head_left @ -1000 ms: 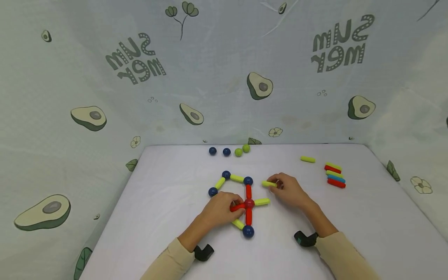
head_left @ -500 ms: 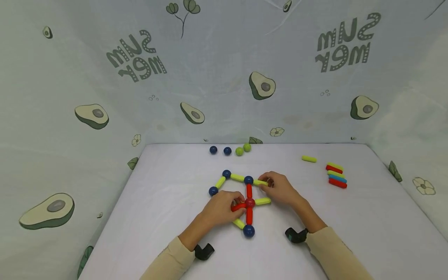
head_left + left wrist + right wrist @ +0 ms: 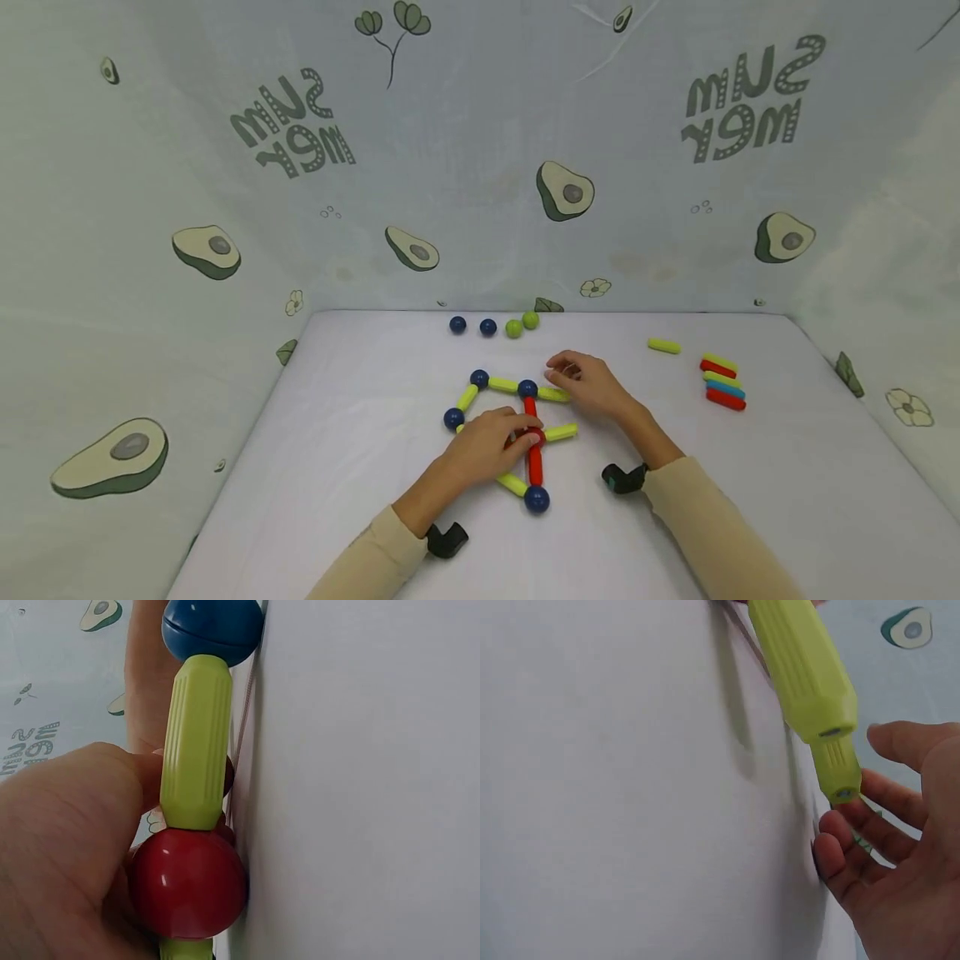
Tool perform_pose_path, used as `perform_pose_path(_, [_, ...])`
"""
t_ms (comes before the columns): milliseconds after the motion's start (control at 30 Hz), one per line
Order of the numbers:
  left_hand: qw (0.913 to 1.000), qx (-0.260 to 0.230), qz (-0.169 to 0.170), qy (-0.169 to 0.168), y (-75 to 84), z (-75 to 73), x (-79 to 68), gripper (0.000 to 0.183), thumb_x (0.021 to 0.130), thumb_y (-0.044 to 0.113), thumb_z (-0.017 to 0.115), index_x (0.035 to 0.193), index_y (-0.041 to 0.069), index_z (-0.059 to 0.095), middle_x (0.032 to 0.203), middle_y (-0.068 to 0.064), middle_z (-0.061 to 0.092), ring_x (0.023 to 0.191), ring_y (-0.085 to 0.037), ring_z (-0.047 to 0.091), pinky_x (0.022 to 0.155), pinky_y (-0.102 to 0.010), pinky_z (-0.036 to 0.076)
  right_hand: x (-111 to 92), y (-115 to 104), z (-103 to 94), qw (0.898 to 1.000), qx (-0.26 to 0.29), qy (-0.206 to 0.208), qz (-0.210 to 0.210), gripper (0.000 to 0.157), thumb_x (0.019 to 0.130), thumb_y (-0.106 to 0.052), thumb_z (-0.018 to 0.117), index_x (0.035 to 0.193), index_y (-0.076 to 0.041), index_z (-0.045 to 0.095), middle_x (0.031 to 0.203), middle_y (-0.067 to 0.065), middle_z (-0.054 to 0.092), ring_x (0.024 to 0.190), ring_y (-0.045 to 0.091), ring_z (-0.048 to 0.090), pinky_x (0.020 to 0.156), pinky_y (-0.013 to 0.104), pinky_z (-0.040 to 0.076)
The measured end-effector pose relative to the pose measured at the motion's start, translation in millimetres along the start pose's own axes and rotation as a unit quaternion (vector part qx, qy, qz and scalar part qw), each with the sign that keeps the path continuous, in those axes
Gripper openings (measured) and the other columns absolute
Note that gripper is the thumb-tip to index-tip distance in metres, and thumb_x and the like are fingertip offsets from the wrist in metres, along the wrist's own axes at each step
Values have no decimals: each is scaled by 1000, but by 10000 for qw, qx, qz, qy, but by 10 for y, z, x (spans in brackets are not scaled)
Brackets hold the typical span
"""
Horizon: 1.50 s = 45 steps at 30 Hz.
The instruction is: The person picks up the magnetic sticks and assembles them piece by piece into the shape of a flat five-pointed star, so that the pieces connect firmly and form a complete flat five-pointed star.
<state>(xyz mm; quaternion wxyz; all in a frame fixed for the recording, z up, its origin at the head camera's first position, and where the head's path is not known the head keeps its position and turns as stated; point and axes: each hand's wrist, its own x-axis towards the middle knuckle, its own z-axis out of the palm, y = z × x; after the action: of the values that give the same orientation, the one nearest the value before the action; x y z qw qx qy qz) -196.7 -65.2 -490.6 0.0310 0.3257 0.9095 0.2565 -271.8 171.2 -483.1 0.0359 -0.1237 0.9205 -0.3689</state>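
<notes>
A flat frame of magnetic rods and balls lies on the table. My left hand point(image 3: 491, 446) pinches its red ball point(image 3: 187, 883) between thumb and fingers. From that ball a yellow-green rod point(image 3: 561, 432) points right, and a red rod point(image 3: 535, 467) runs down to a blue ball point(image 3: 537, 500). At the upper corner, another blue ball point(image 3: 528, 389) bears a second yellow-green rod point(image 3: 553, 395) pointing right. Beside this rod's free end my right hand point(image 3: 592, 387) holds nothing, fingers loosely bent. The left hand hides the frame's middle.
Two blue balls point(image 3: 488, 327) and two green balls point(image 3: 513, 328) stand along the table's back edge. At the right lie a single yellow-green rod point(image 3: 664, 346) and a row of several coloured rods point(image 3: 725, 390). Printed cloth point(image 3: 480, 167) hangs behind the table.
My right hand brought the yellow-green rod left to the upper blue ball, let it go there and moved slightly up. My left hand shifted from the red rod onto the red ball.
</notes>
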Motion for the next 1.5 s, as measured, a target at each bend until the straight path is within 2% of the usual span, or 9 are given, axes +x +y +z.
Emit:
perform_pose_path(133, [9999,-55,91,20,-33,11,13,30,107,40,54,128,28,70,109,8,69,94,-4,59,85,-20,52,299,22,-59,9997,126,1,219,42,103,-30,63,137,-6,58,132,15,62,118,34,61,102,50,52])
perform_pose_path(233, [9999,-117,68,-53,-44,19,23,32,107,42,52,130,28,69,112,8,69,96,-4,60,89,-22,53,514,19,-97,9995,131,-110,270,53,103,-30,62,148,-6,47,146,17,53,123,35,57,104,52,51])
perform_pose_path(400, [9997,-219,58,-45,-54,35,35,33,107,45,51,130,29,69,111,9,69,95,-3,60,90,-21,53,791,-8,-132,9993,-221,-304,29,64,102,-25,62,157,-6,35,160,20,36,122,37,56,104,53,49])
perform_pose_path(567, [9997,-192,123,55,-55,53,41,33,107,46,52,129,29,70,109,10,69,93,-1,60,86,-19,52,930,-37,-131,9966,-585,-530,-252,63,103,-21,60,159,-7,35,164,21,32,126,42,56,109,57,46])
perform_pose_path(733, [9995,-167,200,159,-42,75,33,32,106,45,53,129,29,71,107,10,69,92,-1,60,83,-18,52,941,-12,-99,9958,-753,-484,-206,54,101,-22,64,150,-7,46,153,21,45,119,38,58,104,54,48])
perform_pose_path(867, [9991,-151,287,288,-52,97,31,30,106,43,55,127,29,71,104,10,69,90,-1,60,81,-16,51,876,13,-93,9983,-520,-252,-35,39,100,-16,66,135,-4,53,135,21,57,116,36,57,102,52,49])
perform_pose_path(1033, [9987,-101,325,376,-65,100,16,29,105,41,57,127,28,72,103,10,70,88,-1,60,79,-15,50,686,89,-118,9992,-377,-111,16,39,98,-14,67,133,-3,55,133,22,61,113,36,61,99,50,52])
perform_pose_path(1333, [9989,-174,265,356,-59,96,32,33,102,43,63,129,26,71,109,9,71,91,-3,59,83,-18,50,68,266,-284,9992,-35,387,123,37,96,-10,71,130,-4,60,133,21,62,112,37,66,97,51,55])
perform_pose_path(1500, [9991,-109,238,330,-52,84,32,33,102,44,62,129,26,71,109,8,68,91,-4,58,82,-19,50,-264,373,-349,9991,31,386,197,35,94,-13,74,127,-7,63,129,19,66,109,34,69,93,48,58])
